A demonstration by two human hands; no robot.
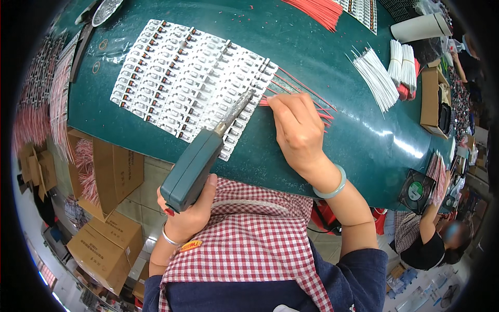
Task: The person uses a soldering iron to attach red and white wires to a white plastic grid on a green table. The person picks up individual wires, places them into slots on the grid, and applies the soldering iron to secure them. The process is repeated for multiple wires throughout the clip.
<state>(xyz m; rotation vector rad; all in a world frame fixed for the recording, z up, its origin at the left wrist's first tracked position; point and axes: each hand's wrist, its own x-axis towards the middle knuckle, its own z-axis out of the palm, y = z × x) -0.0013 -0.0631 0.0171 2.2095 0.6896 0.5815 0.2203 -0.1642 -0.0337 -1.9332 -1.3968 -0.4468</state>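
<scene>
My left hand (188, 222) is wrapped round the grip of a dark green soldering gun (191, 170). Its metal tip reaches up and right to the right-hand edge of a white panel of small circuit boards (179, 78), which lies on the green table. Rows of small dark components run across the panel. With thumb and forefinger pinched, my right hand (299, 130) holds a thin red wire beside the tip. Several red wires (306, 87) stick out to the right from the panel's edge, passing behind my fingers. The wire end in the pinch is partly hidden.
Bundles of white wires (373, 78) and red wires (317, 11) lie farther back on the table (249, 177). A white cylinder (421, 27), an open cardboard box (434, 99) and a black fan (417, 191) stand along the right. Another person (434, 239) works at lower right.
</scene>
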